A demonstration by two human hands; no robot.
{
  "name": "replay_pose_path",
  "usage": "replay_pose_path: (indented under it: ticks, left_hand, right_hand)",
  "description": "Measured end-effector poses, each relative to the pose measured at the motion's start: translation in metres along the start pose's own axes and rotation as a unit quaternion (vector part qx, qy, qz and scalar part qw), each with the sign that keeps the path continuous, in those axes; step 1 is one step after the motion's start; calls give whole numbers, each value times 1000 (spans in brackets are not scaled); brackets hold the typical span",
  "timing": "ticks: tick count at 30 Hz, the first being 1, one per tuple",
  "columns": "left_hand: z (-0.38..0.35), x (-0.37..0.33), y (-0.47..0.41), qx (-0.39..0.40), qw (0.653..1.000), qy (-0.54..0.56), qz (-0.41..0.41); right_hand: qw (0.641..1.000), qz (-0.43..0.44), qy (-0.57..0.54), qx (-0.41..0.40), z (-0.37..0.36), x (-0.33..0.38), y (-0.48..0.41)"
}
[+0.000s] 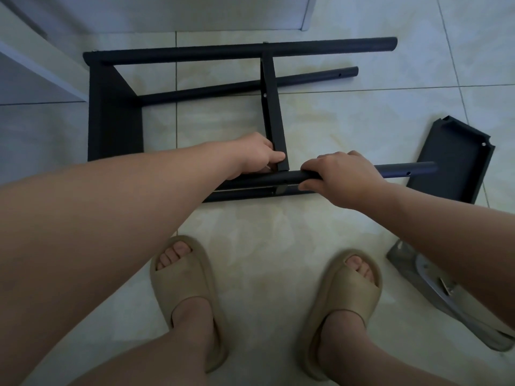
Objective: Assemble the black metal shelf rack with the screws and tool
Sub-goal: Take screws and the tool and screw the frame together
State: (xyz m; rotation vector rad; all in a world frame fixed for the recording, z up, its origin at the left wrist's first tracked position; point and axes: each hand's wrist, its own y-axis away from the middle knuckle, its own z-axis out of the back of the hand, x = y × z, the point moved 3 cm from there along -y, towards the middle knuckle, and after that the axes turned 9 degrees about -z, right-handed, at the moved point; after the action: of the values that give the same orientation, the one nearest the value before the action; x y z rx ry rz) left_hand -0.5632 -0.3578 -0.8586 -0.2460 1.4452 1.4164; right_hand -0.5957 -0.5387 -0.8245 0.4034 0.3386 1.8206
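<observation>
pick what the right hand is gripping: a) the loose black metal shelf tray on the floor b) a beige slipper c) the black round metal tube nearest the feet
c: the right hand curls round the black round metal tube nearest the feet; the left hand grips the black metal shelf panel, and the loose black metal shelf tray lies untouched.

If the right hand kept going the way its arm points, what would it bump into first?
Probably the near end of the middle shelf panel, which the left hand grips, just past the right hand on the near pole. Depth is hard to judge here.
</observation>
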Motion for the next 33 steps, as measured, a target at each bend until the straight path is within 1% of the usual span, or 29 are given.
replay_pose_path:
  ticks: [13,18,27,33]
  left_hand:
    - [0,2,5,0,999,-32,-1]
    - [-2,-1,7,5,1000,-28,2]
    - [-2,-4,10,-4,998,-59,8]
    - [3,4,8,-6,998,-56,0]
  right_hand:
    - [1000,-13,-15,10,-5,2,-2]
    - [999,-18,-20,20,-6,5,-3]
    - [999,-27,-19,26,-7,5,-3]
    - [999,-30,-22,31,-5,5,-3]
